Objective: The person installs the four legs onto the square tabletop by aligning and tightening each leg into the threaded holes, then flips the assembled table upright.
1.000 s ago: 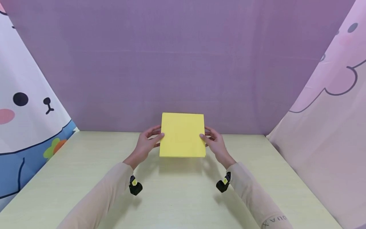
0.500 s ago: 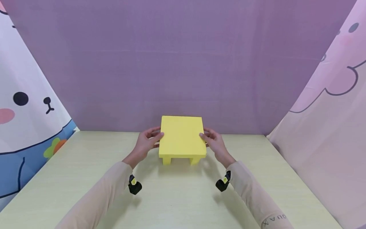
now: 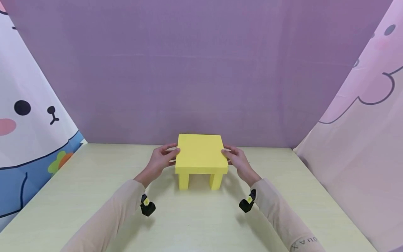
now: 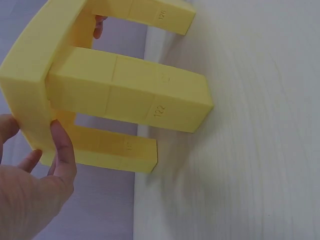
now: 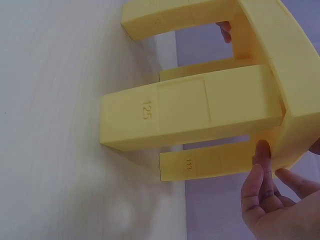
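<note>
A small yellow stool (image 3: 201, 152) with a square seat is held upright over the tabletop, toward its far side. My left hand (image 3: 159, 160) grips the seat's left edge, thumb near the top and fingers lower down. On the opposite edge my right hand (image 3: 239, 161) holds the seat in much the same way. In the left wrist view, raised numbers mark the stool's blocky legs (image 4: 132, 90). The right wrist view shows a leg (image 5: 150, 112) stamped 125. I cannot tell whether every leg touches the table. The rear legs are hidden in the head view.
A pale wood-look table (image 3: 195, 220) lies beneath. Behind it hangs a purple cloth (image 3: 201, 70). Cartoon-printed curtains stand on both sides, a left curtain (image 3: 37, 140) and a right curtain (image 3: 362, 157). Each wrist carries a black camera, such as the left one (image 3: 148, 208).
The stool has tipped from its seat facing me to nearly level, its far edge dropping and its front legs coming into view. Both hands keep their grip and stay almost in place.
</note>
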`<state>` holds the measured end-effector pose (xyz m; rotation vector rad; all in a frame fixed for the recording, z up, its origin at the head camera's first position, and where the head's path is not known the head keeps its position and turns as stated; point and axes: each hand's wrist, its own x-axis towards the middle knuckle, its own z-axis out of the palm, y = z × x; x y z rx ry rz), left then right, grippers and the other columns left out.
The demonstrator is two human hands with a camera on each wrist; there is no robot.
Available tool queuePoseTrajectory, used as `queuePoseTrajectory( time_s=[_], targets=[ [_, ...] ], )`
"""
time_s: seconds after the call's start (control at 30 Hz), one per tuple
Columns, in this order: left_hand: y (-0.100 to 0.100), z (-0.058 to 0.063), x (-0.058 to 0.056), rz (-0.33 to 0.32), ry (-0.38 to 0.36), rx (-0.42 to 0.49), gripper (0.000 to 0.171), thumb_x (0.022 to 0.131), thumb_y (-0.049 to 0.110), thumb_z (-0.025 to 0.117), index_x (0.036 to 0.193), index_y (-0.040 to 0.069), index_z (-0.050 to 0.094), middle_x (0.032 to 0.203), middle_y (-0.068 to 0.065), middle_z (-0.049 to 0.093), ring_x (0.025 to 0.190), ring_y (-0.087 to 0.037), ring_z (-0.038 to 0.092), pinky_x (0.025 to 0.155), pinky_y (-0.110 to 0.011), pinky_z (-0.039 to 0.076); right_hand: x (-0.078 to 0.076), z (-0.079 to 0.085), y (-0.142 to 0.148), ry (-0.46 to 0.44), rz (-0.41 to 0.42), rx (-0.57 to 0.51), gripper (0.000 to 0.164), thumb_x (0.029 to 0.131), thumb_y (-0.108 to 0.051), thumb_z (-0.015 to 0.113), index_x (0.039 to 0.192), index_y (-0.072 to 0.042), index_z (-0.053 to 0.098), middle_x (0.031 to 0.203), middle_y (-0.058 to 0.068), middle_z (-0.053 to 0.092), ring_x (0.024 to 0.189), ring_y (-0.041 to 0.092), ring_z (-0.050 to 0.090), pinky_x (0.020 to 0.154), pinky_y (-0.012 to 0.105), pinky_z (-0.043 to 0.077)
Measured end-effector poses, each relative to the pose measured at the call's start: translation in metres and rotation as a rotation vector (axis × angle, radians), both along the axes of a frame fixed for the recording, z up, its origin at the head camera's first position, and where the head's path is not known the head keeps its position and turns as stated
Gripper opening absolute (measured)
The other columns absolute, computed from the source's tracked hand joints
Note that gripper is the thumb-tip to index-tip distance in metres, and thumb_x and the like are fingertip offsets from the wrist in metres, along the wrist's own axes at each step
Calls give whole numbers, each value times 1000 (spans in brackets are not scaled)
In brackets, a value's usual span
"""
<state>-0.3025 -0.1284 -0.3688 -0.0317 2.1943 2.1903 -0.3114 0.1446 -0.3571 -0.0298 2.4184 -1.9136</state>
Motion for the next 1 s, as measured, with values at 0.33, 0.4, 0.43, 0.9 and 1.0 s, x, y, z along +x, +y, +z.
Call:
queuePoseTrajectory(
  time_s=[0.33, 0.4, 0.43, 0.9, 1.0],
  targets=[
    [-3, -1, 1, 4, -10, -7, 46, 86, 26, 64, 128, 10, 51, 114, -15, 57, 80, -12, 62, 82, -37, 52, -2, -4, -1, -1, 17, -18, 45, 91, -25, 54, 133, -8, 46, 113, 13, 60, 80, 10, 59, 71, 26, 48],
    [-4, -3, 1, -7, -11, -6, 47, 86, 26, 63, 128, 10, 51, 114, -14, 57, 82, -12, 62, 82, -36, 52, -2, -5, 0, -7, 27, -21, 46, 91, -26, 54, 133, -9, 45, 113, 13, 61, 80, 10, 60, 71, 26, 48],
    [-4, -3, 1, -16, -8, -6, 47, 86, 27, 63, 129, 10, 50, 115, -14, 57, 83, -12, 62, 82, -36, 52, -2, -5, 1, -9, 35, -19, 46, 91, -26, 54, 133, -9, 45, 113, 13, 61, 80, 10, 60, 71, 26, 48],
    [-17, -1, 4, -149, 2, -89, 50, 88, 30, 60, 133, 13, 45, 131, -17, 50, 109, -31, 57, 92, -45, 46, -1, -2, 19, 22, 67, 100, 43, 93, -27, 53, 131, -10, 47, 120, 16, 57, 98, 27, 61, 81, 39, 50],
    [-24, 1, 5, -164, 17, -146, 53, 88, 33, 59, 134, 13, 43, 133, -17, 48, 113, -31, 55, 92, -44, 46, -1, 1, 26, 55, 63, 120, 41, 93, -24, 51, 131, -9, 47, 124, 19, 54, 103, 29, 60, 79, 37, 50]
  ],
)
